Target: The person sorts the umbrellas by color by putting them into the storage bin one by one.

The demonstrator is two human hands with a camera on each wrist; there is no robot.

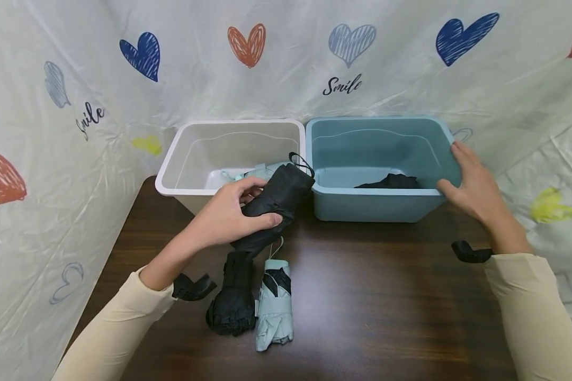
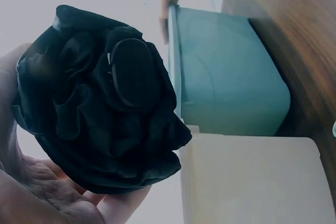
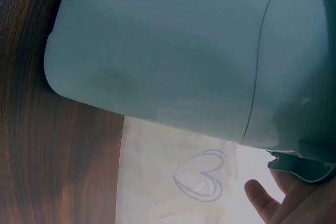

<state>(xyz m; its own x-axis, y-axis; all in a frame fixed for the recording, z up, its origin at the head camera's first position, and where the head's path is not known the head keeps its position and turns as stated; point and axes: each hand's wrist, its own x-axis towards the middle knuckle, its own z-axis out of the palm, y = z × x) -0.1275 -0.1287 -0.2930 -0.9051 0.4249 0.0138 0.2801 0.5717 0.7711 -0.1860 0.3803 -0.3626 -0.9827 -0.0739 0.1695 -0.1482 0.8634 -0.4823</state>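
My left hand [image 1: 229, 214] grips a folded black umbrella [image 1: 283, 193], thumb on the near side. The umbrella slants above the table, its wrist loop end up by where the two bins meet. Its gathered end with an oval black handle cap [image 2: 136, 73] fills the left wrist view. At the right end of the blue bin [image 1: 367, 207], my right hand [image 1: 474, 182] holds the rim by the front corner. Beneath the held umbrella, another black umbrella [image 1: 235, 301] and a pale green umbrella [image 1: 275, 307] lie side by side on the table.
Left of the blue bin stands a white bin [image 1: 238, 123] with a pale blue folded item [image 1: 264, 172] inside. Black fabric [image 1: 391, 181] lies in the blue bin. A heart-printed sheet [image 1: 286, 84] hangs behind the dark wooden table [image 1: 376, 296].
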